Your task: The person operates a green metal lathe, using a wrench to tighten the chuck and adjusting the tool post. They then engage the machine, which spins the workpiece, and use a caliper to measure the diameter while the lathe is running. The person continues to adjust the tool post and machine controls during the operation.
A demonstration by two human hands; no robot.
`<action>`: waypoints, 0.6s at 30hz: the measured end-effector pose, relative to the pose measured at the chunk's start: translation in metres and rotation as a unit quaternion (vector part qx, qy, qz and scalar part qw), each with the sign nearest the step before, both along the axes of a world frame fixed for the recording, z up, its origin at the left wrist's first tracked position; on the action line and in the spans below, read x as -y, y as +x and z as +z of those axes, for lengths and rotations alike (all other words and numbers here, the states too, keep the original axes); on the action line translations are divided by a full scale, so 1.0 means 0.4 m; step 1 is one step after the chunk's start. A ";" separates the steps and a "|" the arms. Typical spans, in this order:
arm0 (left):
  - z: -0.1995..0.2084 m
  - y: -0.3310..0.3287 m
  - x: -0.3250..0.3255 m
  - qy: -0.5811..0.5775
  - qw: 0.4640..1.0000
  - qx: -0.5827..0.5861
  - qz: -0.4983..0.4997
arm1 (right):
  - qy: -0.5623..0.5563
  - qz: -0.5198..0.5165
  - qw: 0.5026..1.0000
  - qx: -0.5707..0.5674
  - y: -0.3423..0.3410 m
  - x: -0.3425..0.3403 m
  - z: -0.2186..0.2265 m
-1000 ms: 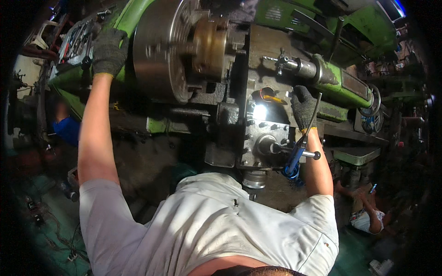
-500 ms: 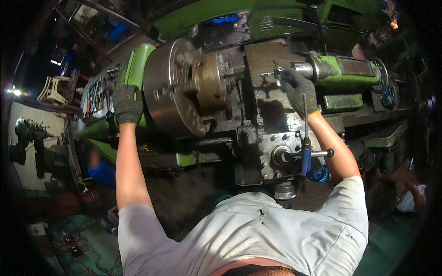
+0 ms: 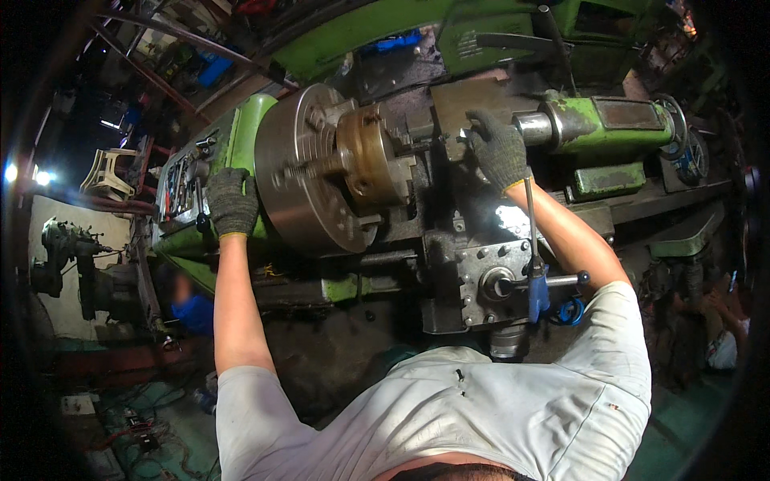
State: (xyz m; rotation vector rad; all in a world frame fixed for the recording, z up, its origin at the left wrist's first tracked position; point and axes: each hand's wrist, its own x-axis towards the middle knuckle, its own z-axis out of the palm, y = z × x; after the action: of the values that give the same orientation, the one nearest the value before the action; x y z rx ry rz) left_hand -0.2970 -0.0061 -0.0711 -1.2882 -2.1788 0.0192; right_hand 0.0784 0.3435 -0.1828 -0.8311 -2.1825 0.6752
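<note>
A large round lathe chuck (image 3: 281, 172) carries a smaller brownish metal cylinder (image 3: 365, 164) on its face. My left hand (image 3: 233, 202), in a dark knitted glove, rests on the green headstock (image 3: 253, 120) left of the chuck, beside a black-knobbed lever (image 3: 202, 218). Its fingertips are hidden, so I cannot tell how they are bent. My right hand (image 3: 501, 152), gloved alike, is over the tool slide below a flat brown metal plate (image 3: 461, 104). Its fingers are bent round a small metal part, mostly covered by the glove.
The green tailstock (image 3: 577, 120) stands right of my right hand. Below that forearm are an upright rod with a blue grip (image 3: 538, 298) and a black-knobbed handle (image 3: 561, 280). Loose tools (image 3: 183, 180) lie on the headstock. A pale plastic chair (image 3: 111, 172) stands far left.
My right hand has shifted left and slightly away across the tool slide. The chuck's jaws show in a different position, so it has turned. My left hand stays on the headstock; the view has shifted slightly.
</note>
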 end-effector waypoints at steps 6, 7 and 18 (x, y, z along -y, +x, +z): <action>-0.003 -0.001 0.002 -0.005 1.000 -0.013 -0.007 | -0.092 0.013 0.996 -0.007 -0.018 0.023 -0.007; -0.004 -0.003 0.003 -0.007 1.000 -0.013 -0.004 | -0.082 0.014 0.997 0.006 -0.013 0.030 -0.003; 0.004 0.003 -0.008 0.009 1.000 0.013 -0.024 | -0.081 0.045 0.995 0.033 -0.013 0.039 -0.062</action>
State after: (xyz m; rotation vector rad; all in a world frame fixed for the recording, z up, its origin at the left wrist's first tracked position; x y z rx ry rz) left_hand -0.2958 -0.0029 -0.0694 -1.3360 -2.1637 -0.0368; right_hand 0.0732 0.3280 -0.2076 -0.8538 -2.2579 0.8911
